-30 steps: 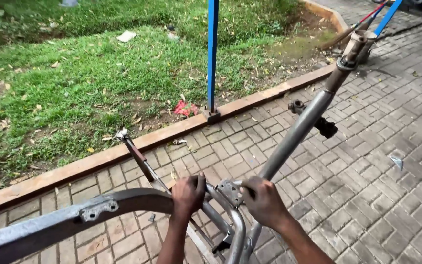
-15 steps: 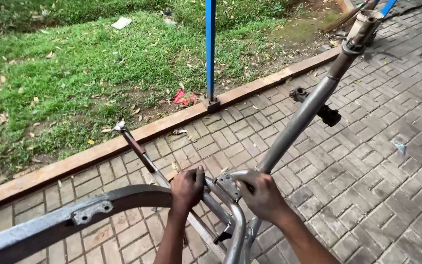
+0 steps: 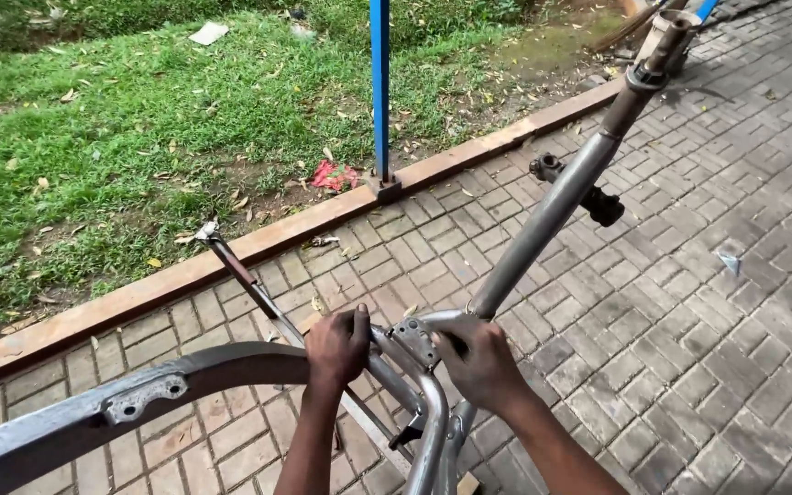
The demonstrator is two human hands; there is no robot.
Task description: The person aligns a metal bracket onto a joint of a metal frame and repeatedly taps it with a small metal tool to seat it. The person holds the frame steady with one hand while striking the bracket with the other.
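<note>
A bare grey metal frame of tubes stands in front of me over the brick paving. My left hand (image 3: 338,346) grips a tube close to where a curved, flat grey bar (image 3: 121,403) meets the frame. My right hand (image 3: 480,360) grips the frame beside a small metal bracket (image 3: 413,340) at the junction. From that junction a long grey tube (image 3: 552,213) slopes up and to the right, ending in a rusty fitting (image 3: 657,50). A thin rusty rod (image 3: 243,275) runs from the junction toward the kerb.
Grey brick paving (image 3: 689,302) covers the ground to the right. A reddish kerb (image 3: 258,243) separates it from grass (image 3: 121,128) with dry leaves. A blue post (image 3: 379,87) stands at the kerb, red litter (image 3: 335,176) beside it. A black knob (image 3: 602,206) sticks off the long tube.
The view has shifted slightly, so the frame and the hands sit a little higher in the picture. Both hands keep their grip on the frame.
</note>
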